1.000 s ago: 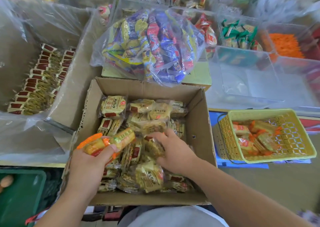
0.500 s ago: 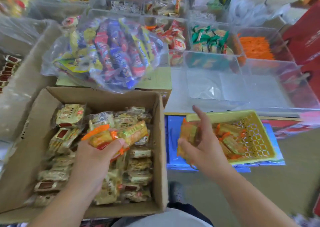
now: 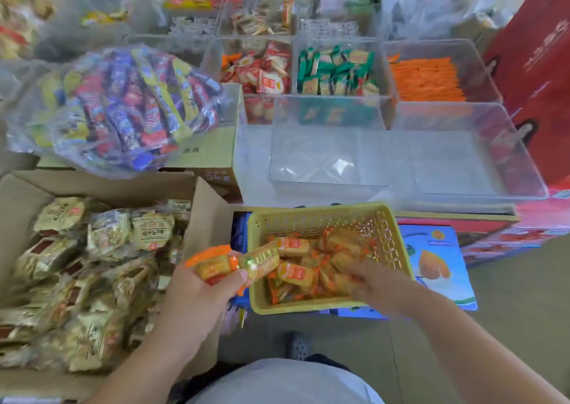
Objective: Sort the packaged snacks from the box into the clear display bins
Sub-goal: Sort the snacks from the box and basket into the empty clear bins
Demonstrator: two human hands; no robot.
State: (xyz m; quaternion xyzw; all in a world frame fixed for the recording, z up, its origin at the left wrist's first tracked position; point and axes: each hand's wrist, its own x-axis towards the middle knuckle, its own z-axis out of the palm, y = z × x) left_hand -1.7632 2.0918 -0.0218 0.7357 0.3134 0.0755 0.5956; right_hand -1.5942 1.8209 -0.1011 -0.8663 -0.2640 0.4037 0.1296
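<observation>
While the left hand (image 3: 197, 298) has its grip on two film packets (image 3: 237, 263), thumb on top and fingers curled beneath, the pair hangs between the cardboard box (image 3: 203, 218) and the yellow basket (image 3: 314, 211), with its far end over the basket's near-left corner. One is orange-ended, the other greenish-gold and ribbed, both crinkly. The right hand (image 3: 379, 283) sits low inside the basket with its fingers on the orange packets (image 3: 296, 274). It is motion-blurred, so I cannot tell if its grip holds one or only touches.

The basket is rectangular plastic with lattice walls and a solid rim, and holds a loose heap of small pillow-shaped packets. It rests on a flat glossy blue pack (image 3: 438, 261). Left of it is the brown corrugated box, flap up, jumbled full of shiny gold packets (image 3: 108, 265) with dark red labels.

Behind the box, a clear plastic bag (image 3: 123, 107) bulging with long foil sticks in blue, red and yellow lies on a closed carton (image 3: 212, 153). Behind the basket stand two clear display bins (image 3: 462, 110) of hard transparent plastic with rounded corners, see-through down to their bases. Further back, bins hold red-and-white packets (image 3: 265, 70), green packets (image 3: 333, 70) and thin orange sticks (image 3: 425, 79). A red printed case (image 3: 539, 64) is at the right edge.
</observation>
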